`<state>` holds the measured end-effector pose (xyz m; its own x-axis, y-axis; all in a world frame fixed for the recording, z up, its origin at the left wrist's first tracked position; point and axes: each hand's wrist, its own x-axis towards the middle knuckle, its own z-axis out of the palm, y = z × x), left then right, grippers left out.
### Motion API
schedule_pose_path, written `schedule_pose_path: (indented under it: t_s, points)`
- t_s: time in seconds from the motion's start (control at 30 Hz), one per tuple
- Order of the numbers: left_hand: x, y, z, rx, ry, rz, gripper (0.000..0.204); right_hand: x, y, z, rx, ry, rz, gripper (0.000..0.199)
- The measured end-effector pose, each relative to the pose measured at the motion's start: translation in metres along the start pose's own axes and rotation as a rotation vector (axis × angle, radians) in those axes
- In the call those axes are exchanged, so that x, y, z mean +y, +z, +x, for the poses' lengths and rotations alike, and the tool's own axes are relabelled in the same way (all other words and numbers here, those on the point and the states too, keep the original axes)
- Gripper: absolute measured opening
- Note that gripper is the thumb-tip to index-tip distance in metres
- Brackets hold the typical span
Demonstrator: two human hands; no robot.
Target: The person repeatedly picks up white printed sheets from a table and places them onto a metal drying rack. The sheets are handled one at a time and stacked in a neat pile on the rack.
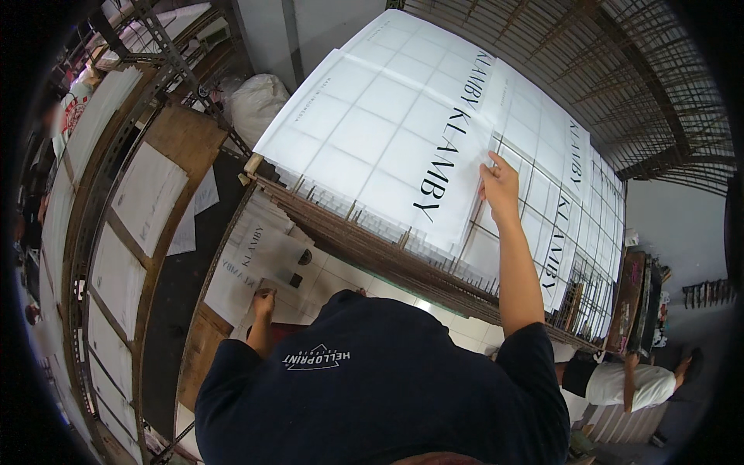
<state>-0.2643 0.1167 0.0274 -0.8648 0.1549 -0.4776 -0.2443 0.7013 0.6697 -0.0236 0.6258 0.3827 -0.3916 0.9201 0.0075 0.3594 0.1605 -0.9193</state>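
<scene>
My right hand [500, 184] reaches over the wire drying rack [535, 182], its fingers closed at the right edge of a white printed sheet [372, 147] with large black lettering. More such sheets [546, 116] lie on the rack, some overlapping, and the wire grid shows through them. Lower down on the left, my left hand [264, 301] is curled closed beside a stack of white printed sheets [244, 260] lying on a board. Whether its fingers grip a sheet edge or something small is too small to make out.
Long tables with white sheets [116, 287] run along the left. Raised wire trays [612, 70] slant overhead at the upper right. A white sack [260, 105] sits by the far wall. A person in a white shirt [632, 385] stands at the lower right.
</scene>
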Motion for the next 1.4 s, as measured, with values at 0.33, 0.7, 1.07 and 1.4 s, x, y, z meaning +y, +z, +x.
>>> schedule_pose_path:
  t_s: [0.33, 0.7, 1.07, 1.4]
  points:
    - [-0.028, 0.001, -0.026, -0.216, -0.133, 0.020, 0.037, 0.002, 0.002, 0.001, 0.009, 0.003, 0.028, 0.044]
    - [-0.063, -0.009, -0.019, -0.253, -0.091, -0.179, 0.027, 0.002, 0.000, -0.001, 0.048, -0.024, -0.034, 0.042]
    - [-0.047, -0.015, -0.025, -0.347, -0.041, -0.025, 0.018, 0.000, -0.001, -0.003, 0.049, -0.084, -0.002, 0.029]
    - [-0.038, -0.004, -0.012, -0.392, 0.019, -0.191, 0.017, -0.004, 0.001, -0.005, 0.089, -0.079, -0.141, 0.031]
